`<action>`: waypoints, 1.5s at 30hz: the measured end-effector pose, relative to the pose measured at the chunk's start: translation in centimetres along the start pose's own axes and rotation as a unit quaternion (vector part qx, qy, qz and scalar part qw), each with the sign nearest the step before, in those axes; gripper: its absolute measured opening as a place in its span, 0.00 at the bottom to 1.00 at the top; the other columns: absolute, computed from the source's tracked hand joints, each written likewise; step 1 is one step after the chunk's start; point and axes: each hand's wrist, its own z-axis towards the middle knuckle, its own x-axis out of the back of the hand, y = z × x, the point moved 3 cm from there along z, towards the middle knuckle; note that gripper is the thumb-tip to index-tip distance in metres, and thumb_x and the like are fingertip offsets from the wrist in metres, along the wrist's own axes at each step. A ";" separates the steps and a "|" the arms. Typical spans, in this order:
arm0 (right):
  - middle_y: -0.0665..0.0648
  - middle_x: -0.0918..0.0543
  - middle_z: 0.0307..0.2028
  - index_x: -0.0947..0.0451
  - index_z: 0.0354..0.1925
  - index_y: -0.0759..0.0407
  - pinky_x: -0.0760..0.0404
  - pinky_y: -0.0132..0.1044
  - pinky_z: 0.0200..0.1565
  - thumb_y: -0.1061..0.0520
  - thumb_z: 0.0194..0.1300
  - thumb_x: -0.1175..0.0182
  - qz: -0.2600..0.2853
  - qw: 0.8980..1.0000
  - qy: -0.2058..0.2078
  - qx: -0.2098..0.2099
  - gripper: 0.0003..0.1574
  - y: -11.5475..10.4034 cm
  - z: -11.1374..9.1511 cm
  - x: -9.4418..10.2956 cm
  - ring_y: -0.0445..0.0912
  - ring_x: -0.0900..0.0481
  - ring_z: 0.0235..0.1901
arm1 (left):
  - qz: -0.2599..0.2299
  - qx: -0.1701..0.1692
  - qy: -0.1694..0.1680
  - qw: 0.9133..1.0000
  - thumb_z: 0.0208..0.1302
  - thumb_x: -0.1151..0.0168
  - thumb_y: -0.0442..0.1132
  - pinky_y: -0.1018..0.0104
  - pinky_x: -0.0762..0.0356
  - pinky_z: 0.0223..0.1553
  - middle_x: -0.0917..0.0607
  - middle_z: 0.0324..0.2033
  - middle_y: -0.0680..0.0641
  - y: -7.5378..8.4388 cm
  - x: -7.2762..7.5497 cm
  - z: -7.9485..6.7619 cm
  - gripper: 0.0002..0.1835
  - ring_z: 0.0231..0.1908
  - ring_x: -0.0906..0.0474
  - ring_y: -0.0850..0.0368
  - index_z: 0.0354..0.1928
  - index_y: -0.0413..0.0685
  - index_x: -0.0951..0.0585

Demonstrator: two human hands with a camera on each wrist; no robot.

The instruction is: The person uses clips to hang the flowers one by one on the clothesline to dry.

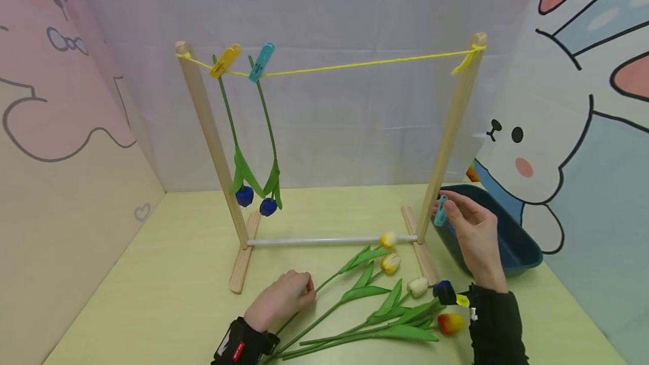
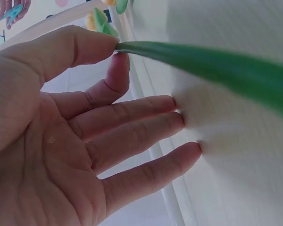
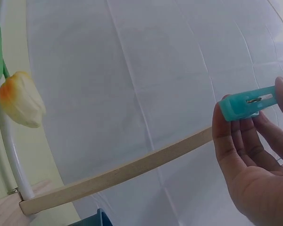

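My left hand (image 1: 285, 300) is low over the table, thumb and index fingertip pinching the green stem (image 2: 203, 66) of an artificial tulip; the other fingers extend toward the tabletop. Its yellow-white bloom (image 1: 388, 240) overlaps the white crossbar. At the right post, my right hand (image 1: 474, 235) holds a turquoise clothespin (image 3: 247, 103) between thumb and fingers. Two blue tulips hang bloom-down from the yellow line (image 1: 355, 65), one under a yellow clothespin (image 1: 225, 61), the other under a blue clothespin (image 1: 261, 62).
Several more tulips lie on the table, including a white one (image 1: 418, 286) and a red-yellow one (image 1: 450, 324). A wooden frame with a right post (image 1: 451, 139) and white crossbar (image 1: 324, 241) stands behind them. The dark teal basin (image 1: 522, 249) sits at the right.
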 end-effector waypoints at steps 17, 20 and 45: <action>0.44 0.13 0.41 0.21 0.52 0.58 0.25 0.25 0.43 0.62 0.76 0.49 -0.083 0.996 0.041 0.004 0.12 0.3 -0.1 0.0 0.37 0.20 0.41 | 0.039 0.010 0.122 0.992 0.72 0.43 0.31 0.74 0.34 0.23 0.20 0.24 0.52 0.4 2.4 -0.8 0.05 0.23 0.29 0.64 0.35 0.43 0.24; 0.48 0.13 0.40 0.20 0.51 0.60 0.26 0.27 0.39 0.65 0.75 0.48 -0.068 0.995 0.063 0.023 0.12 0.2 -0.1 0.0 0.39 0.21 0.38 | 0.048 0.023 0.161 0.986 0.71 0.41 0.30 0.74 0.33 0.23 0.20 0.24 0.52 0.7 2.9 -0.9 0.05 0.24 0.26 0.63 0.35 0.43 0.24; 0.60 0.13 0.38 0.21 0.48 0.73 0.16 0.26 0.41 0.72 0.70 0.47 0.085 0.983 0.079 0.145 0.11 0.2 0.2 0.0 0.45 0.14 0.42 | 0.068 -0.032 0.368 0.927 0.57 0.27 0.30 0.74 0.32 0.29 0.26 0.29 0.50 1.2 4.6 -1.2 0.05 0.29 0.33 0.63 0.35 0.40 0.12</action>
